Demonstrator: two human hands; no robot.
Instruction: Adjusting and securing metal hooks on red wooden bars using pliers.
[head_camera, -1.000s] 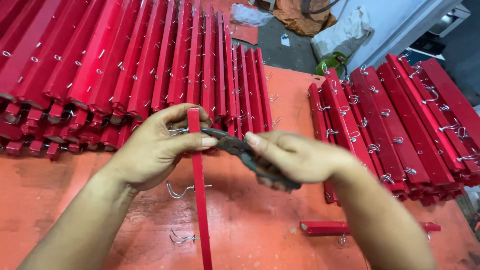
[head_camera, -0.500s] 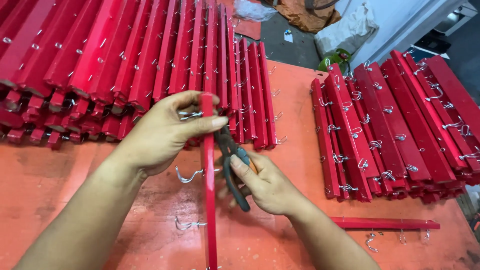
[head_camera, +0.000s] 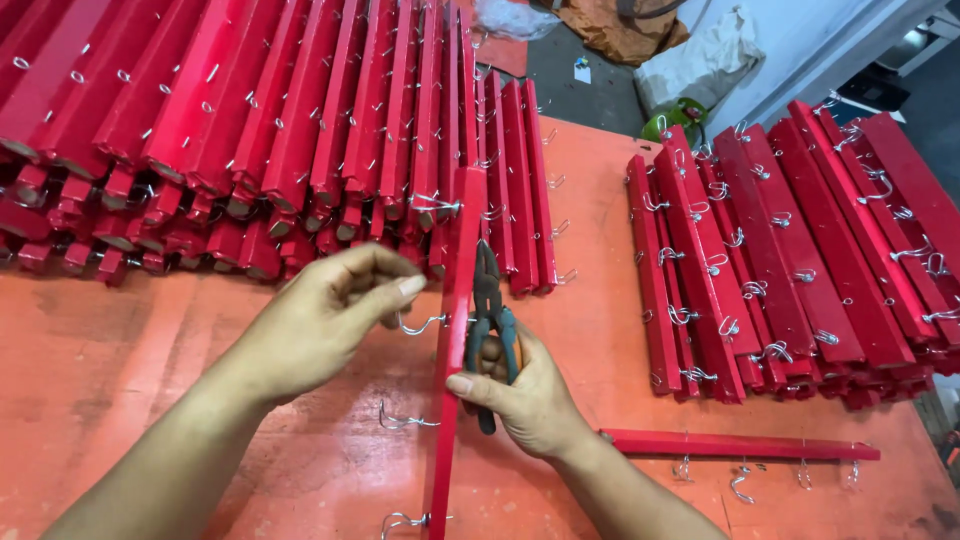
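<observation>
Two hands at work over one red slat, standing on edge along the orange table, lower end cut off by frame. Left hand loosely curled, fingertips pinching a wire hook beside slat. Right hand closed around pliers, handles partly hidden by palm, thumb pressed against slat.

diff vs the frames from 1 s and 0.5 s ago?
The right hand swung the pliers from lying across the red strip to pointing up alongside it, and now pinches the strip with its thumb. The left hand released the strip's top and moved down to a wire hook. Both stacks of red strips stayed put.
</observation>
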